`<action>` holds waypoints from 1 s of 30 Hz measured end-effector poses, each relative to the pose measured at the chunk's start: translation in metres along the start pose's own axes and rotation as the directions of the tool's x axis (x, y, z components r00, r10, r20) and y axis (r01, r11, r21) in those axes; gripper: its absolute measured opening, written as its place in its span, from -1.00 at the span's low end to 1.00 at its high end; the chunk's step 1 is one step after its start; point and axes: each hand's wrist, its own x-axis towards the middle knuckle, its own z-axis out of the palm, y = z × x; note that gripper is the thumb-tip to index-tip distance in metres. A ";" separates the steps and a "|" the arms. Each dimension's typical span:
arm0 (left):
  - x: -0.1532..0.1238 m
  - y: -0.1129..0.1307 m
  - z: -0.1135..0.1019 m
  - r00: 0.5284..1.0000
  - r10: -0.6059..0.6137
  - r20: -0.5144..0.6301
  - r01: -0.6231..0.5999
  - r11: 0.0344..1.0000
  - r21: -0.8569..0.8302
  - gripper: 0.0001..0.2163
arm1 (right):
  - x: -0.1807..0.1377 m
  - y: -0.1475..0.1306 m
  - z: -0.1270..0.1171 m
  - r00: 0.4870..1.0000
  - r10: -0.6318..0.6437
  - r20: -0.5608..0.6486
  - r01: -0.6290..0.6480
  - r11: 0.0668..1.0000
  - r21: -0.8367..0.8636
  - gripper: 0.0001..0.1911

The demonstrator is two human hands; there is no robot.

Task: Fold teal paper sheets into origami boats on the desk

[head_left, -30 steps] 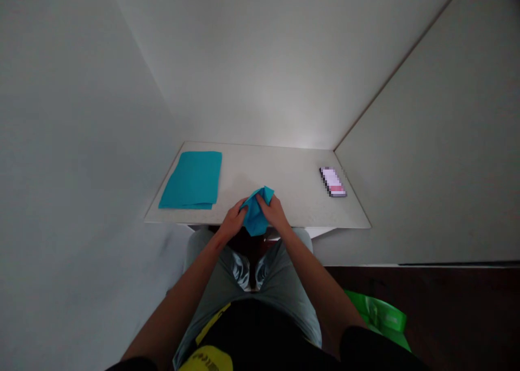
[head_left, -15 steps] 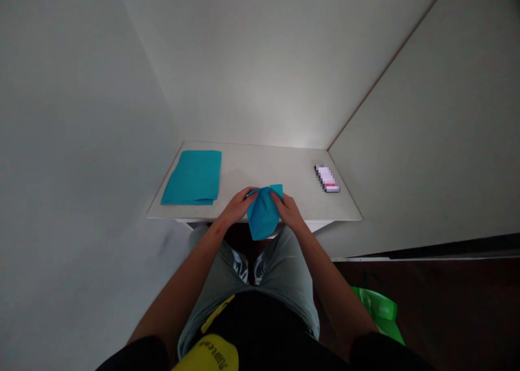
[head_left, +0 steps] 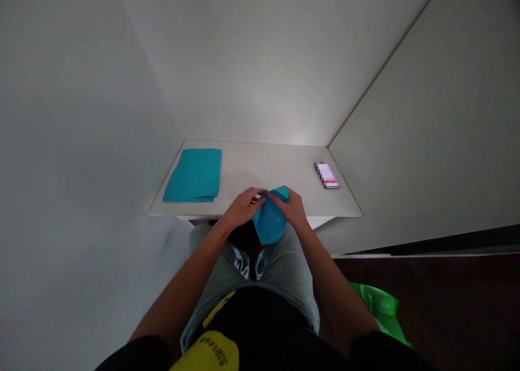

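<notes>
A folded piece of turquoise paper or cloth [head_left: 270, 222] is held between my two hands, above the front edge of the table; I cannot tell which material it is. My left hand [head_left: 246, 204] pinches its upper left side, thumb on the near face. On the upper right side, my right hand [head_left: 293, 206] grips it, with its thumb pressed near the top middle. The two thumbs are close together. Its lower part hangs down to a blunt point beyond the table edge. Fingers behind the piece are partly hidden.
A stack of flat turquoise sheets [head_left: 194, 175] lies at the table's left end. Toward the right end lies a phone [head_left: 327, 175] with a blurred screen. Walls close in the white table [head_left: 264, 162] at back and sides. Something green and plastic [head_left: 384, 306] stands on the floor at lower right.
Both hands have shifted slightly right with the turquoise piece. My left thumb has come closer to the right one, and the top corner that stuck up is now covered or folded down.
</notes>
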 end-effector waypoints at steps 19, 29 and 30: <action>-0.002 0.029 0.002 0.932 0.295 -0.208 -0.179 0.878 0.445 -0.86 | -0.006 -0.024 -0.013 0.982 -0.176 0.073 0.189 0.948 -0.255 -0.66; 0.005 0.033 0.001 0.935 0.179 -0.306 -0.176 0.984 0.036 -0.83 | 0.000 -0.021 -0.016 0.970 -0.234 0.067 0.242 0.892 -0.381 -0.70; 0.007 0.032 0.001 0.941 0.126 -0.314 -0.143 0.989 -0.032 -0.80 | 0.001 -0.019 -0.017 0.968 -0.246 0.059 0.249 0.890 -0.381 -0.70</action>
